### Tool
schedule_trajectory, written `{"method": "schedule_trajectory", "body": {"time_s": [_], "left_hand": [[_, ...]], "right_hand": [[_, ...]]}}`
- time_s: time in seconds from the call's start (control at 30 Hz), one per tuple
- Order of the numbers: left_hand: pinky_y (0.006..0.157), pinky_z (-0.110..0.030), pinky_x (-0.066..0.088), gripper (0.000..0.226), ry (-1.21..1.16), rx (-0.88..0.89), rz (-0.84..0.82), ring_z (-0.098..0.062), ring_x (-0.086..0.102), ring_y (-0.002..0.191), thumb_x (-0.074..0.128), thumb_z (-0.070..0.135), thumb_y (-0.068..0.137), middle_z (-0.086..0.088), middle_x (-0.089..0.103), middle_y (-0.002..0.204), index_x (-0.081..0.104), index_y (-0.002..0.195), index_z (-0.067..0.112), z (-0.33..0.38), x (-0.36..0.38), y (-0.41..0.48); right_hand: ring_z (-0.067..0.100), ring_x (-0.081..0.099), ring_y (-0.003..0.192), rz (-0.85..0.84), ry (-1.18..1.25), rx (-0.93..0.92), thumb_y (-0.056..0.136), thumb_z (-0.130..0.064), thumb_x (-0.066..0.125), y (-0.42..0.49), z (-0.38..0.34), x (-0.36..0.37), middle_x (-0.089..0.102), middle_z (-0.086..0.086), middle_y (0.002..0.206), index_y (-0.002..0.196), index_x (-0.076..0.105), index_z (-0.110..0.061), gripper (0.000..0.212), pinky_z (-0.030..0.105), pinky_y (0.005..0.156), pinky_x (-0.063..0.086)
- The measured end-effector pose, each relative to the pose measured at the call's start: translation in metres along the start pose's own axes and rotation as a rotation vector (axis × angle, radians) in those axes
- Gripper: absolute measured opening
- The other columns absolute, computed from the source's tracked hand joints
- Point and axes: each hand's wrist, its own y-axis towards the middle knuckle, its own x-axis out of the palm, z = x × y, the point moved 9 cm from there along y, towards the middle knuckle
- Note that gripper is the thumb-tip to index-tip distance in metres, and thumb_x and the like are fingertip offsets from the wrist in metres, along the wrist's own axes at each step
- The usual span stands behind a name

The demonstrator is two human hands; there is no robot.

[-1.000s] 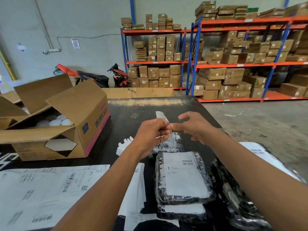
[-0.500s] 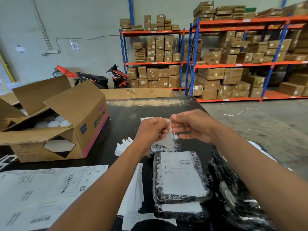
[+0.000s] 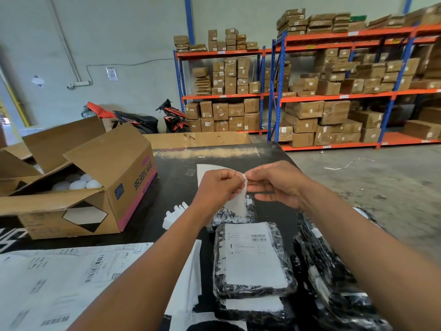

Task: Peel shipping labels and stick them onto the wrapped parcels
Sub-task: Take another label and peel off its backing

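Both my hands are raised above the black table (image 3: 238,154), holding one white shipping label sheet (image 3: 205,169). My left hand (image 3: 218,189) pinches the sheet near its corner, and my right hand (image 3: 274,182) pinches the same corner from the right with thumb and forefinger. Part of the sheet hangs below my left hand. Under my hands lies a black wrapped parcel (image 3: 235,217) without a label. Nearer to me a labelled black parcel (image 3: 253,259) sits on top of another. More black parcels (image 3: 334,271) lie under my right forearm.
An open cardboard box (image 3: 95,187) with white round items stands on the table's left. Printed label sheets (image 3: 59,283) cover the near left, with white backing strips (image 3: 176,213) beside them. Storage racks full of brown boxes (image 3: 334,91) stand behind, and a motorbike (image 3: 171,118) by the wall.
My hands have shifted slightly and closed in on the sheet's corner. The sheet has turned, so more of it now shows above and left of my left hand.
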Motion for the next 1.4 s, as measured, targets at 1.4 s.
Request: {"method": "schedule_trajectory", "body": {"time_s": [1.4], "left_hand": [[0.064,-0.021,0.056,0.037,-0.564,-0.466,0.864,-0.014,0.058,0.076,0.055,0.003,0.095,-0.010,0.055,0.104,0.049,0.131,0.007,-0.113,-0.168,0.024]], "right_hand": [[0.010,0.065,0.068,0.198,-0.233,0.096,0.099,-0.012,0.044,0.124,-0.003,0.005,0.070,0.003,0.086,0.119,0.059,-0.009,0.025,0.027,0.058,0.045]]}}
